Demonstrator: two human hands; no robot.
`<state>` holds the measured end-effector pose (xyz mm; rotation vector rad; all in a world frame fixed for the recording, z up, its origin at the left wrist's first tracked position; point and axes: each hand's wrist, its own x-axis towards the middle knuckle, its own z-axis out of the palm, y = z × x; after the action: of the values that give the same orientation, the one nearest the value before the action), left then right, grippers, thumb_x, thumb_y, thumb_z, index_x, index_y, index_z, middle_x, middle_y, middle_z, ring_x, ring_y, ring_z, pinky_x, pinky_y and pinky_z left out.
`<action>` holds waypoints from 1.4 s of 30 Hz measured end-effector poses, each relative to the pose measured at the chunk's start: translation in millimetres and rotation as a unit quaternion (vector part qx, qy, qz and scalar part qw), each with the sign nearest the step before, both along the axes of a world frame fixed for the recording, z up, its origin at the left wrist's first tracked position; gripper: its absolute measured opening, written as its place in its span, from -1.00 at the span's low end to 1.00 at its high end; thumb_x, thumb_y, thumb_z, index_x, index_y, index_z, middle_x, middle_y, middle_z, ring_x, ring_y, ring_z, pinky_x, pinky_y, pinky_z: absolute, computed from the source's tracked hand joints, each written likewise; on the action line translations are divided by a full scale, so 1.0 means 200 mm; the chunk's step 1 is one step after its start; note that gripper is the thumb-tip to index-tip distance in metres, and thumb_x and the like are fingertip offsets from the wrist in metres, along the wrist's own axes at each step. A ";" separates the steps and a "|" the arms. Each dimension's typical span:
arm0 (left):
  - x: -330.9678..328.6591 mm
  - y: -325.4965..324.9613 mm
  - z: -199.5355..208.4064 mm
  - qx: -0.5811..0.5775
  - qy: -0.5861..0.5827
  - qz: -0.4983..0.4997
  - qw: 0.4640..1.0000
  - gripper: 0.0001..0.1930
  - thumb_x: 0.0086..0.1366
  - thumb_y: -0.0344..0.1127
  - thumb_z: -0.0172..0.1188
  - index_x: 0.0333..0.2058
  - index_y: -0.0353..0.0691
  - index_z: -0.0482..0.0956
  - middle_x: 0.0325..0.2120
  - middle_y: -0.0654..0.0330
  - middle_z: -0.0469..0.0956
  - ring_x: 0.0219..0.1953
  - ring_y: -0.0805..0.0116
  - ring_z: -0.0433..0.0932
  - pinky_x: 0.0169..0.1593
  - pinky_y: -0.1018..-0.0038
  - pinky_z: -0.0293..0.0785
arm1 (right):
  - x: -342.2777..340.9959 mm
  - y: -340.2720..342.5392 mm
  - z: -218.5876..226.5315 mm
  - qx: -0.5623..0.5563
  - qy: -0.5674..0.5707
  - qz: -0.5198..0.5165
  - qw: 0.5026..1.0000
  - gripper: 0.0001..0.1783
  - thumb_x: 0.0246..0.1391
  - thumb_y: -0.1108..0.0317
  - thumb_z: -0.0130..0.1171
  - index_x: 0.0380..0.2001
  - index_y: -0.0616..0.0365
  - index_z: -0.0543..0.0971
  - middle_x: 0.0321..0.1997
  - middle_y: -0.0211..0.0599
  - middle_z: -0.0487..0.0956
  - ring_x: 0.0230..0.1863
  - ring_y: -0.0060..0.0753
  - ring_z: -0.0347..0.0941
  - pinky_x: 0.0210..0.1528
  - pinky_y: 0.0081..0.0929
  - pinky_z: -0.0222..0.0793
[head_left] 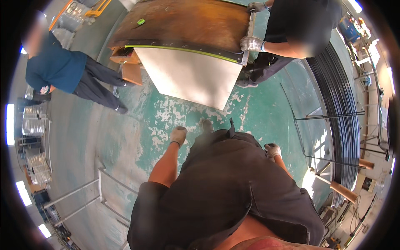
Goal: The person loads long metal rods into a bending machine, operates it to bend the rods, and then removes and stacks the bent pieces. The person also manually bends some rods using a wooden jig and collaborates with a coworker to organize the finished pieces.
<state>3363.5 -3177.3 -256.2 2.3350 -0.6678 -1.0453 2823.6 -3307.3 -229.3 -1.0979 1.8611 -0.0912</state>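
My left hand point(178, 135), in a pale work glove, hangs beside my body with its fingers curled in and nothing showing in them. On the other side, my right hand point(273, 150) is also gloved and loosely closed; I see no thing in it. Neither hand touches anything. Ahead of me stands a workbench with a brown, stained top point(187, 25). A white panel point(189, 77) slopes down from its near edge, along which runs a lime-green strip point(183, 51). A small bright green object point(141, 21) lies on the top.
At the bench's right end a co-worker's gloved hand point(252, 43) rests by a metal bar point(250, 27). Another person in a blue shirt point(58, 68) stands left. Long dark rods point(339, 108) lie bundled at right; a metal frame point(100, 183) stands at lower left.
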 end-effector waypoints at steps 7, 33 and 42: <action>0.33 -0.17 0.04 0.002 -0.002 0.034 0.999 -0.68 0.22 -0.15 0.31 -0.14 -0.19 0.78 -0.14 -0.04 0.76 -0.02 0.03 0.72 0.09 0.24 0.59 | 0.27 -0.13 -0.07 -0.009 0.043 0.133 0.990 -0.59 0.17 0.15 0.33 0.00 0.16 0.73 -0.12 -0.18 0.78 -0.11 -0.33 0.70 0.01 -0.36 0.59; 0.03 -0.26 0.00 0.032 -0.081 -0.127 0.988 -0.73 0.29 -0.38 0.07 -0.24 -0.25 0.77 -0.11 -0.12 0.70 -0.02 -0.17 0.67 0.05 0.06 0.61 | 0.55 -0.86 0.12 0.001 -0.016 0.152 0.988 -0.62 0.17 0.25 0.31 -0.07 0.35 0.71 -0.34 -0.19 0.73 -0.38 -0.33 0.64 -0.23 -0.34 0.58; -0.06 -0.35 0.00 0.053 -0.015 -0.016 0.998 -0.73 0.25 -0.26 0.09 -0.32 -0.19 0.77 -0.16 -0.14 0.71 -0.09 -0.21 0.68 0.00 0.04 0.59 | 0.42 -0.91 -0.04 0.014 0.056 0.200 0.978 -0.56 0.16 0.13 0.37 -0.01 0.23 0.73 -0.10 -0.15 0.79 -0.08 -0.24 0.72 0.07 -0.30 0.57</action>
<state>3352.1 -3246.9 -256.6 2.4413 -0.6786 -1.0866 2907.2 -3489.3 -237.1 -1.4614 1.6963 0.2325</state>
